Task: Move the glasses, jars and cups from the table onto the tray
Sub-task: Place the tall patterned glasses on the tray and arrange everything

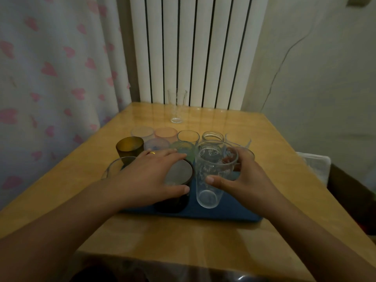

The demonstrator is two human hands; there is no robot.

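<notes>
Tray [227, 212]: blue, lying on the wooden table [274, 143], its near edge towards you; crowded with glassware.
Your left hand [146, 176]: fingers and thumb curled round the rim of a dark cup [175, 192] standing at the tray's near left; a gold ring [152, 153] on one finger.
Your right hand [242, 180]: thumb in front, fingers behind, wrapped round a tall clear printed glass [211, 176], just beside the dark cup; whether its base rests on the tray, you cannot tell.
Back rows on tray: amber cup [129, 148], frosted clear cup [142, 132], pink cup [166, 133], bluish cup [156, 144], green textured glass [183, 148], clear glass [188, 137], clear jar [212, 137].
Left edge: clear glass rim [117, 165] partly behind your left wrist.
Still on table: one tall clear glass [176, 105], upright at the far end, well apart from the tray.
Backdrop: white radiator [191, 49]; curtain with pink hearts [50, 68].
</notes>
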